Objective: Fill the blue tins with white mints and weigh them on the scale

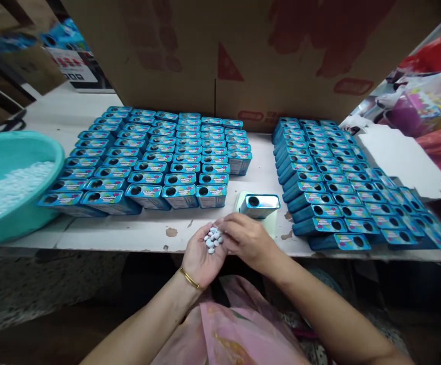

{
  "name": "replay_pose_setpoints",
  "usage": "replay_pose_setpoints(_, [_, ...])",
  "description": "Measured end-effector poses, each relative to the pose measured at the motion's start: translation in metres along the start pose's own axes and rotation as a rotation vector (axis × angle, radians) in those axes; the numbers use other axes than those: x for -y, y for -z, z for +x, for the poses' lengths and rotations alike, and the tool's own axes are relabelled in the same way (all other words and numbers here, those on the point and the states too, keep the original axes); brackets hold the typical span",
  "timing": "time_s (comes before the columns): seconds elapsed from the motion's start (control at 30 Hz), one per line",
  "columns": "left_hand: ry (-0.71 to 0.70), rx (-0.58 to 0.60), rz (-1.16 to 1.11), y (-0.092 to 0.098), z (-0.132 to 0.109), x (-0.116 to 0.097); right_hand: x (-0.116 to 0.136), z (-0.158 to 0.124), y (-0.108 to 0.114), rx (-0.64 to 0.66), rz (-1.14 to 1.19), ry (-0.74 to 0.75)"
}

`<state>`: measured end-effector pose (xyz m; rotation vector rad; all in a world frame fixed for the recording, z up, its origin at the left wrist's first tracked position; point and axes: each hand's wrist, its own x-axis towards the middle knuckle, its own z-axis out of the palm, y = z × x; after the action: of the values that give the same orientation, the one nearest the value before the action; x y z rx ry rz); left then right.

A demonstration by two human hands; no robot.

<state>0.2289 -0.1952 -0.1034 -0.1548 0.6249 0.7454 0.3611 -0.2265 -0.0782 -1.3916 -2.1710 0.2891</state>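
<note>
My left hand (204, 258) is turned palm up and cupped, with a small pile of pale blue candies (213, 238) in it. Over the edge of that palm, my right hand (249, 241) has its fingers pinched together by the candies; what lies between the fingertips is hidden. Just beyond my right hand a single blue tin (264, 203) with a round dark hole in its bare silver top stands on a pale green flat base (240, 200), partly covered by the tin and hand.
Rows of blue labelled tins (154, 167) fill the table's left middle, and another block of tins (329, 185) stands right. A turquoise basin (53, 147) of pale candies is at far left. A large cardboard box (190, 61) walls off the back. White sheets (399, 162) lie at right.
</note>
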Motion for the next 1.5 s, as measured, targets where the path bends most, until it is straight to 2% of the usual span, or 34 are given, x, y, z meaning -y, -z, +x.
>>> replay_pose_setpoints(0.1, [-0.018, 0.034, -0.004, -0.014, 0.003, 0.005, -0.017, 0.003, 0.029, -0.155, 0.018, -0.036])
replay_pose_setpoints(0.17, [-0.006, 0.036, 0.005, -0.017, 0.005, 0.008, -0.029, 0.005, 0.04, -0.209, -0.035, -0.067])
replay_pose_setpoints(0.33, [0.0, -0.008, 0.031, -0.01, 0.006, 0.008, -0.049, 0.006, 0.045, -0.144, -0.216, -0.083])
replay_pose_setpoints(0.47, [0.002, -0.027, 0.045, 0.002, 0.002, 0.004, -0.048, 0.0, 0.057, -0.101, -0.325, -0.088])
replay_pose_setpoints(0.6, [0.033, -0.087, 0.054, 0.016, -0.008, 0.0, -0.029, -0.014, 0.065, -0.201, -0.237, -0.147])
replay_pose_setpoints(0.63, [0.058, -0.096, 0.059, 0.02, -0.011, 0.0, -0.021, -0.019, 0.061, -0.204, -0.161, -0.158])
replay_pose_setpoints(0.7, [0.126, -0.078, 0.068, 0.028, -0.018, 0.001, -0.001, -0.03, 0.042, -0.119, 0.059, -0.181])
replay_pose_setpoints(0.77, [0.182, -0.041, 0.08, 0.035, -0.024, 0.003, 0.018, -0.04, 0.012, 0.014, 0.349, -0.267])
replay_pose_setpoints(0.8, [0.194, -0.031, 0.095, 0.039, -0.026, 0.004, 0.025, -0.045, -0.004, 0.041, 0.528, -0.349])
replay_pose_setpoints(0.93, [0.161, -0.116, 0.248, 0.047, -0.031, 0.009, 0.042, -0.06, -0.059, -0.088, 1.296, -0.752])
replay_pose_setpoints(1.0, [0.101, -0.169, 0.355, 0.05, -0.031, 0.012, 0.045, -0.063, -0.073, -0.175, 1.582, -0.883])
replay_pose_setpoints(1.07, [0.033, -0.194, 0.428, 0.053, -0.03, 0.015, 0.046, -0.062, -0.077, -0.238, 1.707, -0.934])
replay_pose_setpoints(1.17, [-0.017, -0.208, 0.422, 0.054, -0.027, 0.016, 0.045, -0.058, -0.079, -0.261, 1.653, -0.891])
replay_pose_setpoints(1.3, [0.005, -0.158, 0.268, 0.051, -0.023, 0.009, 0.038, -0.056, -0.075, -0.188, 1.502, -0.828])
replay_pose_setpoints(1.4, [0.05, -0.1, 0.141, 0.046, -0.022, 0.001, 0.026, -0.054, -0.051, -0.164, 1.131, -0.711])
replay_pose_setpoints(1.5, [0.104, -0.091, 0.112, 0.041, -0.021, -0.002, 0.005, -0.043, -0.009, -0.23, 0.585, -0.407])
